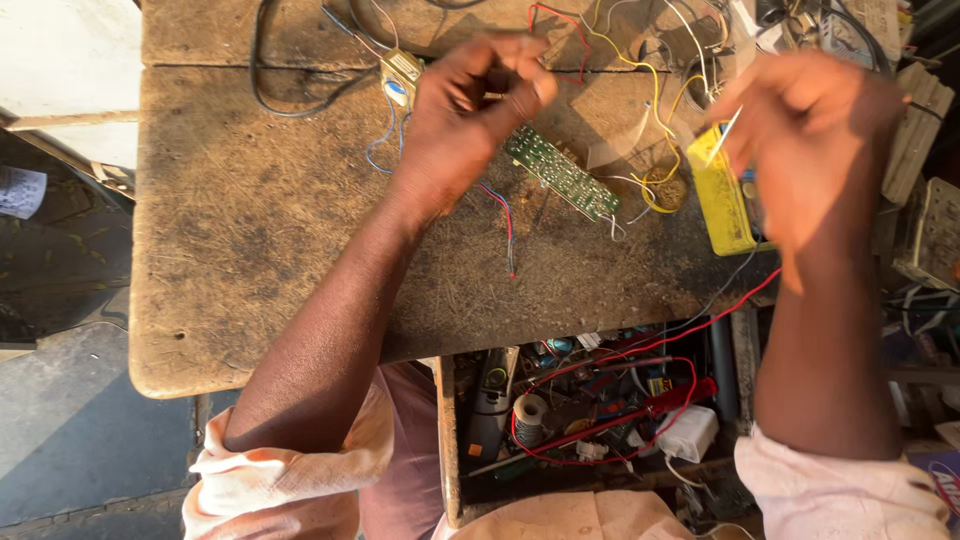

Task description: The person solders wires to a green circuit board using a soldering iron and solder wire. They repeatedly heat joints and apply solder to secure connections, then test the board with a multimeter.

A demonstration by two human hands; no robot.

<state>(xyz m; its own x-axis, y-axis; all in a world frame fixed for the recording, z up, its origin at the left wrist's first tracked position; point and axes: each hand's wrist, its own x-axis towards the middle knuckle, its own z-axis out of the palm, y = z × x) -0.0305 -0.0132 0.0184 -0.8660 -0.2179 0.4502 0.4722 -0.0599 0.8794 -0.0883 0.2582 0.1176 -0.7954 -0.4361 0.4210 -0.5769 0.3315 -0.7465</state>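
Left hand (470, 105) is up over the desk (250, 230), fingers curled in tight and pinching something small between thumb and fingertips; what it is, the blur hides. Right hand (810, 140) hovers well apart from it, fingers bunched narrow around a thin pale wire (724, 136) that pokes out slantwise from the grip. Between the two hands, just below the left one's fingertips, lies a long green circuit board (562, 173), flat on the wood and angled down toward the right hand. A red and blue wire pair (506, 228) trails from under the left wrist toward the near edge. Tucked behind the left hand's knuckles sits a small transformer (402, 70) with thin blue leads. Right under the right hand rests a yellow box-shaped meter (720, 205), and beside it, toward the board, a looping yellow wire (655, 110) runs past a small round tin (668, 190). Nearer the body, below both forearms, an open drawer (447, 440) is crammed with parts: a spool of solder (529, 412), red leads (620, 420), a white adapter block (688, 433).
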